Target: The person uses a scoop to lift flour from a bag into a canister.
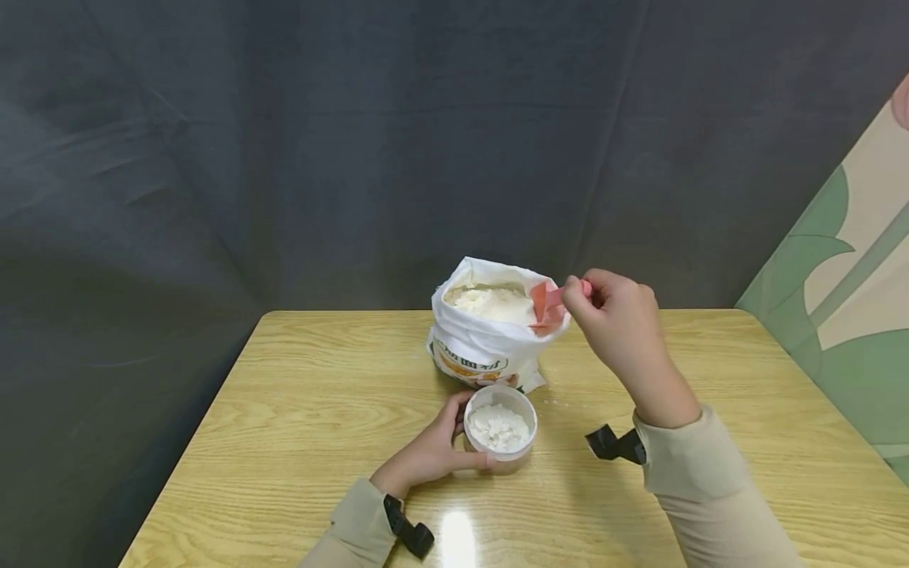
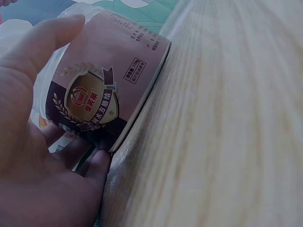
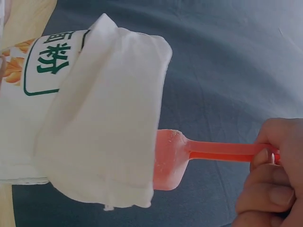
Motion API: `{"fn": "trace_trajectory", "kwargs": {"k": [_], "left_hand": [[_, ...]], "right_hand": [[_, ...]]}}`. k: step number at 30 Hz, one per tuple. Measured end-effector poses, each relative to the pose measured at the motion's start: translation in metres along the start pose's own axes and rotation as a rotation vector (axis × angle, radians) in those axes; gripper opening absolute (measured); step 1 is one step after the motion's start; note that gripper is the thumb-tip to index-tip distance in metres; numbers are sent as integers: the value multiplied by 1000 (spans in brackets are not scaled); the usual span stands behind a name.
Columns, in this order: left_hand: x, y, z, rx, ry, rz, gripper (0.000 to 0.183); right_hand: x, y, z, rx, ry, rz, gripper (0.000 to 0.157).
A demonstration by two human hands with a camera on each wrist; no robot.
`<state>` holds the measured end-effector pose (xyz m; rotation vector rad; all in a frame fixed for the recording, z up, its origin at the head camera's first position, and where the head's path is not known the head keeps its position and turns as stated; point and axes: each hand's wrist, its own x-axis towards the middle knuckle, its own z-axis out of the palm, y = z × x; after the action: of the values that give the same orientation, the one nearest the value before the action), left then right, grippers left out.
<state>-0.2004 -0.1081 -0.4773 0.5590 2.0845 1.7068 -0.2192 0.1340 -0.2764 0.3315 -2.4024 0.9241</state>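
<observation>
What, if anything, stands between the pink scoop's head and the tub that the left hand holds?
The white bag's folded rim does: the pink scoop has its head partly inside the bag's mouth, so it would probably have to lift over that rim. Past it, nothing visible blocks the way to the tub.

A pink scoop (image 3: 182,151) slants over the rim of a white, green-lettered bag (image 1: 486,335), its blade partly inside. The bag stands open, its top folded down, full of white powder (image 1: 490,302). Before it, a round pink-walled tub (image 2: 120,47) stands upright on the surface (image 1: 298,442), holding lumpy white powder.
</observation>
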Motion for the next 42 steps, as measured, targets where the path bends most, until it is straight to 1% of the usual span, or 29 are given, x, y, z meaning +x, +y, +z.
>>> {"fn": "trace_trajectory", "kwargs": {"k": [6,14,21,25,34,39,42], "left_hand": [[0,1,1,7,2,-7,97],[0,1,1,-2,7,-11,96],[0,0,0,-20,0,-4,96],[-1,-1,-1,-14,7,0,96],[-2,-5,-3,-6,19,7,96],[-2,-6,-3,-20,15,6,97],[-2,-6,-3,-25,15,0,97]], "right_hand": [[2,2,6,-30,-51,13,37],[4,5,14,-39,-116,59,39],[7,8,15,-28,-129,75,42],[9,9,18,-24,-134,92,43],[17,11,24,-15,-118,115,46],[21,11,30,-29,-189,142,46],[24,11,34,-63,-237,135,45]]}}
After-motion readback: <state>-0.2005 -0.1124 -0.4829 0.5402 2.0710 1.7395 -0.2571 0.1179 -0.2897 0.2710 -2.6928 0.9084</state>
